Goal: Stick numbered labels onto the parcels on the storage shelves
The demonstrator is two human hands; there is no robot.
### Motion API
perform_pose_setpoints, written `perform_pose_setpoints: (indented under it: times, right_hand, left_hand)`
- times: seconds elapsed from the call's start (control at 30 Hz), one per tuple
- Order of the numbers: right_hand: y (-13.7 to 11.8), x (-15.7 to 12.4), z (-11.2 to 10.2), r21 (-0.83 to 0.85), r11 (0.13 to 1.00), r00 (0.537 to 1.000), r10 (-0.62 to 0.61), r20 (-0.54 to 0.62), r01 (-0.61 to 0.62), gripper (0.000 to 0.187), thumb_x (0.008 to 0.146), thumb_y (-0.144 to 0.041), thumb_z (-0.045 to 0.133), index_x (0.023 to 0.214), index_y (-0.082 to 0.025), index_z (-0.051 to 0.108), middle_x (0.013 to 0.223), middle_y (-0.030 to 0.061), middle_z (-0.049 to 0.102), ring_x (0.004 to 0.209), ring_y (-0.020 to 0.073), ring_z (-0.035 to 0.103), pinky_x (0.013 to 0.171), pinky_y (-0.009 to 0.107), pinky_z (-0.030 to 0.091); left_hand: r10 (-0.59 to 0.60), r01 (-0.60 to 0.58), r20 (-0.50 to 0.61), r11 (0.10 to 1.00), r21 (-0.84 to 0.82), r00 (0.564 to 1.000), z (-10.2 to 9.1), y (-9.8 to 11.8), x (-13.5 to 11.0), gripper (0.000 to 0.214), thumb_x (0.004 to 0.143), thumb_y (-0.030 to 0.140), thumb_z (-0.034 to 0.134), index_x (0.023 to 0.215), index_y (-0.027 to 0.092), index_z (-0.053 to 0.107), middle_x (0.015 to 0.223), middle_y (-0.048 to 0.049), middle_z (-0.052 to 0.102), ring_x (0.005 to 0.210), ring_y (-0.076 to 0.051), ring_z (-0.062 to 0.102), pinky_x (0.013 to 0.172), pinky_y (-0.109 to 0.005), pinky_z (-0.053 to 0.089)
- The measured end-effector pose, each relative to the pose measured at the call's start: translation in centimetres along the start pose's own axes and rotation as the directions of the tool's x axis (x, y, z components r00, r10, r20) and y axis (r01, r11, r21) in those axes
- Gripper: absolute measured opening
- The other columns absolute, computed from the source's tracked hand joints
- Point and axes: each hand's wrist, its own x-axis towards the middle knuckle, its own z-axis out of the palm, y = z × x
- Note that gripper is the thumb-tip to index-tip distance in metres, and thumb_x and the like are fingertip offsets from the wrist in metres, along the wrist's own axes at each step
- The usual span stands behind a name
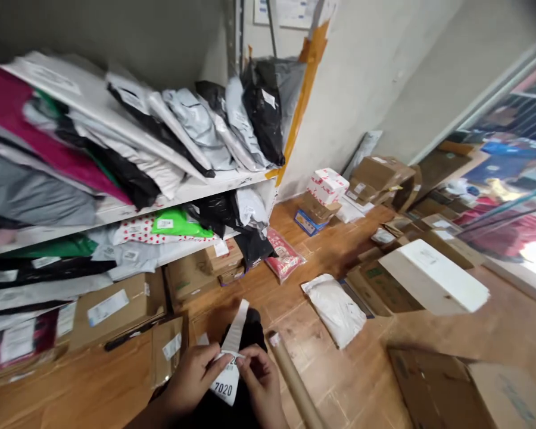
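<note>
What counts here is how the strip of labels (235, 333) lies between your hands: its long axis runs away from you, leaning slightly to the right at its far end. You have it pinched in both hands, thumbs and fingers drawn in close on the paper. Your left hand (200, 366) holds it near its left edge and your right hand (261, 378) near its right, so neither is clearly nearer. The paler tail reaches out beyond your fingertips, while the end reading 7020 hangs on your side of them. The two pinches sit side by side across the strip, just apart; whether a fold or a tear runs between them is hard to tell. Just right of your right hand, a cardboard tube (295, 381) slants across the floor (368, 375), and the shelf (245, 179) of parcels stands ahead and left of both hands
</note>
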Motion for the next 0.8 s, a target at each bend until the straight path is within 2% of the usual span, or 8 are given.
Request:
perform_pose_setpoints:
  times: [0.13,0.27,0.37,0.47,0.57,0.67,0.73,0.8]
  right_hand:
    - [0.0,-4.0,0.6,-0.017,0.999,0.999,-0.046,0.011,0.046,0.025,0.069,-0.047,0.072,0.072,-0.023,0.067,0.065,0.0023,0.059,0.061,0.0164,0.054,0.058,0.028,0.044]
    - [-0.9,-7.7,0.4,-0.081,0.991,0.994,-0.111,-0.023,0.109,0.026,0.069,-0.046,0.073,0.073,-0.022,0.067,0.067,0.0038,0.063,0.062,0.0173,0.058,0.059,0.028,0.049]
    - [-1.2,-11.0,-0.7,-0.168,0.971,0.985,-0.167,0.037,0.171,0.023,0.073,-0.043,0.070,0.078,-0.021,0.068,0.068,0.0035,0.064,0.062,0.0164,0.059,0.057,0.026,0.051]
    - [-0.6,-14.7,-2.9,-0.246,0.942,0.972,-0.210,0.108,0.230,0.023,0.078,-0.040,0.066,0.089,-0.020,0.069,0.079,0.0059,0.068,0.071,0.0185,0.064,0.065,0.028,0.054]
    - [1.3,-18.7,-6.1,-0.279,0.931,0.970,-0.208,0.123,0.235,0.025,0.078,-0.039,0.067,0.096,-0.021,0.070,0.094,0.0087,0.070,0.083,0.0213,0.066,0.073,0.030,0.055]
    - [4.7,-22.8,-8.8,-0.186,0.969,0.986,-0.168,-0.016,0.162,0.032,0.075,-0.043,0.069,0.100,-0.023,0.068,0.083,0.0054,0.068,0.072,0.0184,0.064,0.063,0.027,0.052]
    - [7.2,-25.4,-9.6,-0.056,0.991,0.985,-0.128,-0.114,0.123,0.039,0.071,-0.045,0.073,0.103,-0.025,0.065,0.067,-0.0003,0.061,0.057,0.0140,0.057,0.053,0.024,0.048]
    - [9.5,-27.6,-9.5,0.041,0.995,0.989,-0.083,-0.126,0.088,0.034,0.069,-0.046,0.076,0.092,-0.024,0.065,0.057,-0.0033,0.055,0.048,0.0110,0.050,0.046,0.022,0.041]
  left_hand:
    - [-0.058,0.061,0.026,0.986,-0.154,0.998,0.4,-0.7,-4.9,0.039,0.075,0.055,0.052,0.061,0.019,0.050,0.061,-0.0002,0.052,0.061,-0.015,0.047,0.057,-0.025,0.033]
    - [0.036,-0.002,0.122,0.964,-0.265,0.992,1.9,-1.2,-9.3,0.035,0.078,0.047,0.051,0.083,0.015,0.064,0.080,-0.0048,0.066,0.076,-0.018,0.056,0.069,-0.026,0.040]
    - [0.025,0.030,0.154,0.938,-0.345,0.988,4.2,-1.5,-12.7,0.048,0.079,0.056,0.046,0.084,0.012,0.065,0.079,-0.0066,0.066,0.073,-0.019,0.056,0.067,-0.027,0.042]
    - [-0.025,0.069,0.096,0.869,-0.491,0.995,7.5,-1.2,-15.9,0.053,0.078,0.061,0.048,0.088,0.012,0.066,0.082,-0.0074,0.067,0.077,-0.021,0.058,0.069,-0.027,0.044]
    - [-0.099,0.070,-0.015,0.795,-0.603,0.995,11.9,-0.2,-18.9,0.052,0.078,0.063,0.050,0.085,0.013,0.064,0.083,-0.0076,0.066,0.078,-0.020,0.057,0.071,-0.028,0.044]
    - [-0.184,0.133,-0.009,0.741,-0.658,0.983,16.1,0.4,-21.9,0.053,0.076,0.067,0.049,0.079,0.014,0.058,0.075,-0.0057,0.062,0.070,-0.018,0.054,0.064,-0.026,0.043]
    - [-0.192,0.153,-0.003,0.791,-0.593,0.981,18.0,0.1,-24.1,0.050,0.078,0.065,0.045,0.075,0.016,0.053,0.069,-0.0042,0.059,0.065,-0.017,0.053,0.059,-0.025,0.041]
    - [-0.143,0.111,-0.034,0.880,-0.461,0.989,18.9,-1.0,-26.4,0.044,0.083,0.060,0.041,0.073,0.018,0.050,0.070,-0.0040,0.059,0.067,-0.016,0.054,0.061,-0.024,0.040]
